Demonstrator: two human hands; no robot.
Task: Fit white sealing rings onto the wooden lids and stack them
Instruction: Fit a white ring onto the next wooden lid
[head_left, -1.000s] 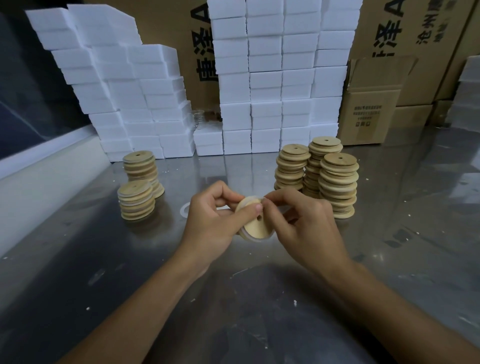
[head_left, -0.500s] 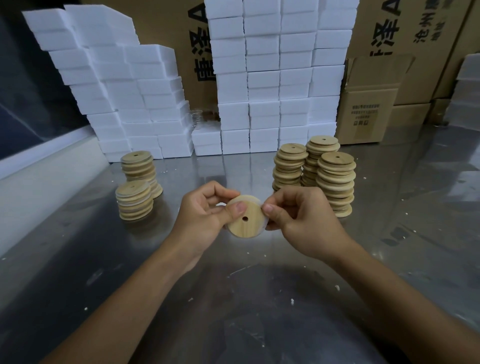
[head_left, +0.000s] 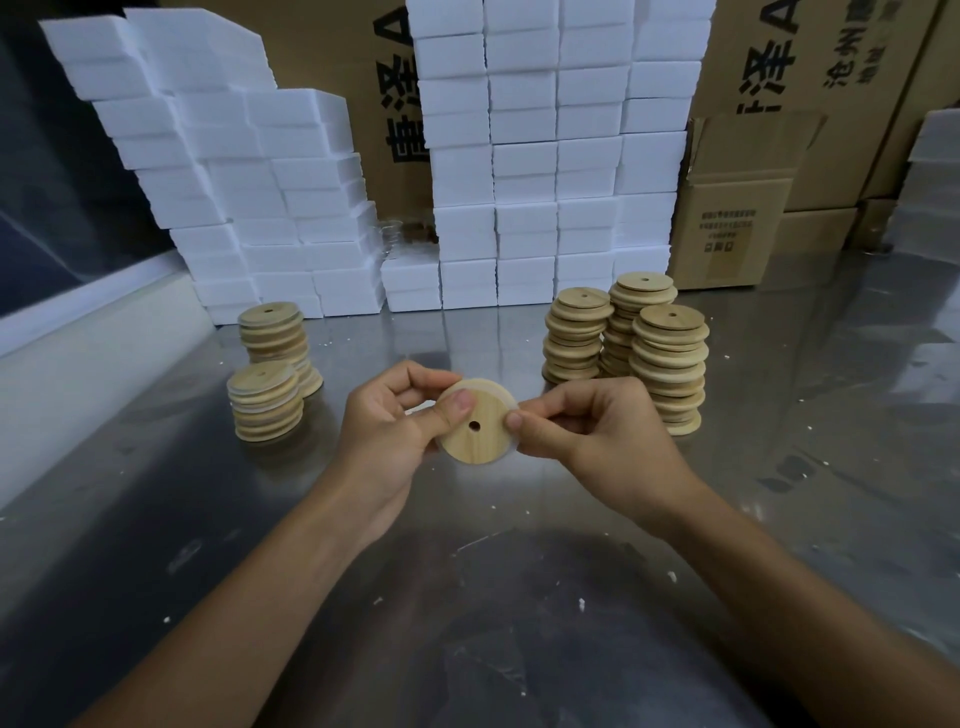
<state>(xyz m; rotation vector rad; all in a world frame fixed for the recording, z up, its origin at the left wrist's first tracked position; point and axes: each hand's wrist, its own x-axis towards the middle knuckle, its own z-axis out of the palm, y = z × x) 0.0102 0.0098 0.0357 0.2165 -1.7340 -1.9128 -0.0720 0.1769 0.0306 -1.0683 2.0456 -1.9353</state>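
Since the earlier frame, both hands have turned the round wooden lid with a small centre hole (head_left: 475, 428) so that its flat face now points squarely at the camera, and they have drawn slightly apart along its edge. The lid is held upright above the reflective metal table (head_left: 519, 597), between the two hands.

The left hand (head_left: 387, 434) grips the lid's left edge: its thumb lies on the face near the upper left rim, with the fingers curled behind. The right hand (head_left: 597, 434) pinches the lid's right edge with thumb and forefinger, the other fingers curled. The thin white sealing ring (head_left: 511, 402) shows as a pale band along the lid's upper and right rim; whether it is fully seated cannot be told.

Left of the left hand stand two stacks of wooden lids with white rings between them (head_left: 267, 402). Beyond the right hand stand three taller stacks of plain wooden lids (head_left: 670, 374), close together.

Behind both hands, at the far table edge, are piles of white rectangular foam blocks (head_left: 524, 156). An open brown cardboard box (head_left: 727, 218) stands at their right; its contents are not visible. Larger printed brown cartons (head_left: 831, 78) stand behind.
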